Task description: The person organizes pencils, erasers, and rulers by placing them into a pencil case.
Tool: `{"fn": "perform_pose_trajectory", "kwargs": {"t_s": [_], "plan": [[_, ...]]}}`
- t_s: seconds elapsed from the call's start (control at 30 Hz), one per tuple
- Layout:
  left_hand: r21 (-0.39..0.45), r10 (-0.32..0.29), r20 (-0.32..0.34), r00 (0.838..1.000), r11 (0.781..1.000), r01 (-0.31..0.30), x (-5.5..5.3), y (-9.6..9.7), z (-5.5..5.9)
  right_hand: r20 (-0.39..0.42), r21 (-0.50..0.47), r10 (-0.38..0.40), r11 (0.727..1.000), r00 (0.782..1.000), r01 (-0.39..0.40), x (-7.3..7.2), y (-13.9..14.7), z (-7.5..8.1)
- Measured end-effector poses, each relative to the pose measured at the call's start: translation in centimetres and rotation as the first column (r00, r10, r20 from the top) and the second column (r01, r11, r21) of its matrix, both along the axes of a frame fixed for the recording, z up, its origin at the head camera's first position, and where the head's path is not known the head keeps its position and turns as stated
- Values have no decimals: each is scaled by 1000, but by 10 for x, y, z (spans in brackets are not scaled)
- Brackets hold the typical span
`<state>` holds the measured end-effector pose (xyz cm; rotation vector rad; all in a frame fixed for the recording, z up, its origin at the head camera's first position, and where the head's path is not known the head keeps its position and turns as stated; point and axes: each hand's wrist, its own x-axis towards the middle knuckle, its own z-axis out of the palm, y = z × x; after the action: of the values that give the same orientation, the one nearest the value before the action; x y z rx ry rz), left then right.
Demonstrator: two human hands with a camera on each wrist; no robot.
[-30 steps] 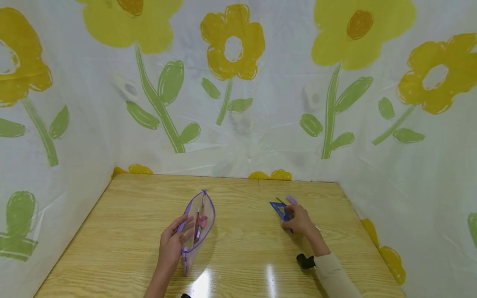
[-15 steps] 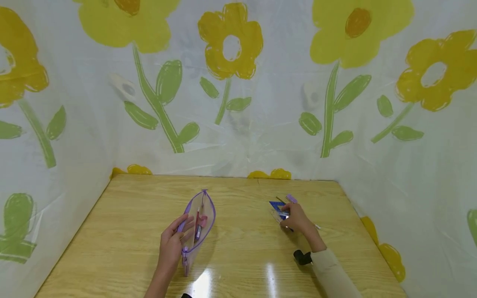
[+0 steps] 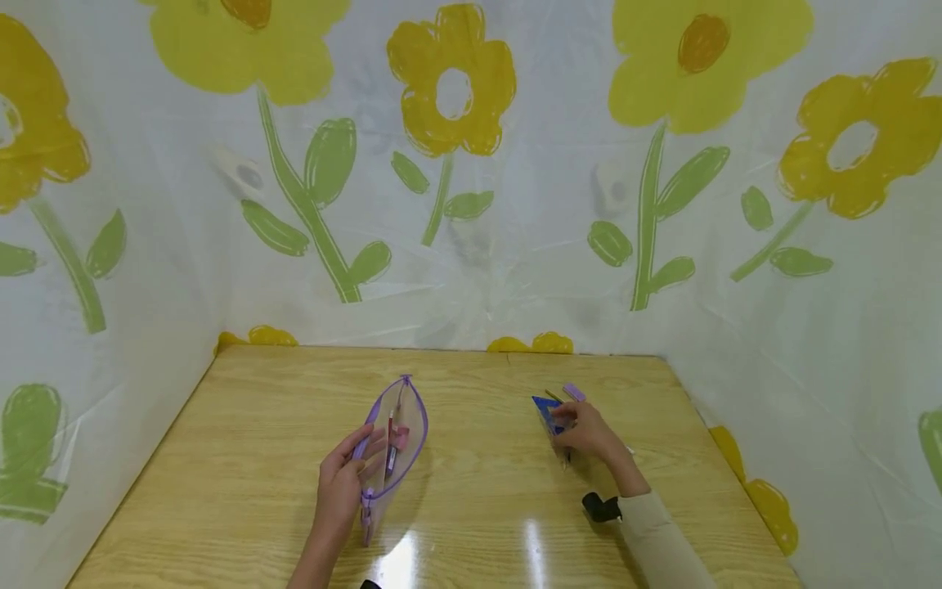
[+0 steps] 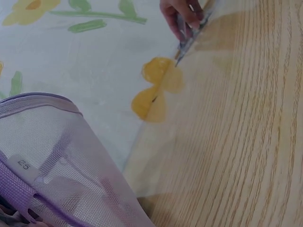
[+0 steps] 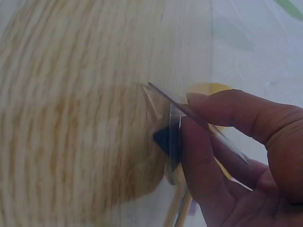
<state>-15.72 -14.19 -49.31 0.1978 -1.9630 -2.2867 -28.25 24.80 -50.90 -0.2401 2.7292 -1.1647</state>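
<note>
My left hand (image 3: 340, 483) grips one side of a mesh pencil case (image 3: 374, 514) with purple trim, its zipped mouth spread wide. Inside show a red pencil (image 3: 390, 425) and a small pink item (image 3: 401, 437). The left wrist view shows the case's mesh side (image 4: 80, 146) up close. At the right, my right hand (image 3: 589, 433) pinches thin flat drawing tools between thumb and fingers: a blue set square (image 3: 545, 408) and clear plastic pieces (image 5: 173, 151). In the right wrist view the blue corner (image 5: 163, 139) pokes out behind the clear plastic, which stands nearly edge-on.
A purple item (image 3: 573, 393) and a thin pencil-like stick (image 3: 553, 396) lie just beyond the right hand on the wooden table (image 3: 486, 458). Flower-printed white sheeting (image 3: 530, 270) encloses the table at the back and sides.
The right hand stays over the same spot while its fingers shift; a clear piece came into sight beside the blue set square, which now looks more tilted. The left hand and pencil case hold still.
</note>
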Motion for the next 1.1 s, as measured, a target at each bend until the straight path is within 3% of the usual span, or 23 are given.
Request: {"fn": "perform_pose_trajectory", "kwargs": {"t_s": [0.27,0.5,0.87,1.1], "plan": [[-8,10,-19,1000,1000,-10,2,0,0,30,-117,4,993,1000,0,2,2,-5],[14,18,-28,999,1000,-18,0,0,0,68,-264,-20,964,997,37,3,-3,-6],[9,20,-38,999,1000,-20,1,-1,0,-14,-332,-10,943,1000,4,13,-21,-5],[33,24,-31,999,999,-23,0,-1,0,-12,-432,39,901,999,-40,19,-36,-5]]}}
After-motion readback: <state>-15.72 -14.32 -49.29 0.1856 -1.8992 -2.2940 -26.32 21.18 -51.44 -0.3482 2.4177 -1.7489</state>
